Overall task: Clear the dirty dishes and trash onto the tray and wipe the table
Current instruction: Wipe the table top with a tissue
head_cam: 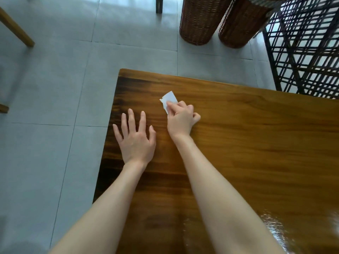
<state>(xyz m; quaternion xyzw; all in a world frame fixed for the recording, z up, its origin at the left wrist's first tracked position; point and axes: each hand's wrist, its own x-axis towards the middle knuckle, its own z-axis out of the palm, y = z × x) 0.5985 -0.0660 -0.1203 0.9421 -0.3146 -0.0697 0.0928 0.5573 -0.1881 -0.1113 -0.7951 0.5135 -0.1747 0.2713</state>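
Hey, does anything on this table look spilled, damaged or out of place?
Nothing clearly wrong. The right hand pinches a small white tissue against the table, the left hand lies flat beside it. The shiny patch at the near right edge could be wetness or glare; I cannot tell.

Glossy, smooth varnished wood desk (247,143), thin white paper tissue (169,98), rough woven wicker baskets (198,21), matt grey floor tiles (45,88).

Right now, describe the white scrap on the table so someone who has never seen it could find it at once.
Start at the glossy brown wooden table and go toward its far left corner. There the right hand pinches a small white scrap in its grip, against the wood, beside the flat left hand. It is the only white thing on the table.
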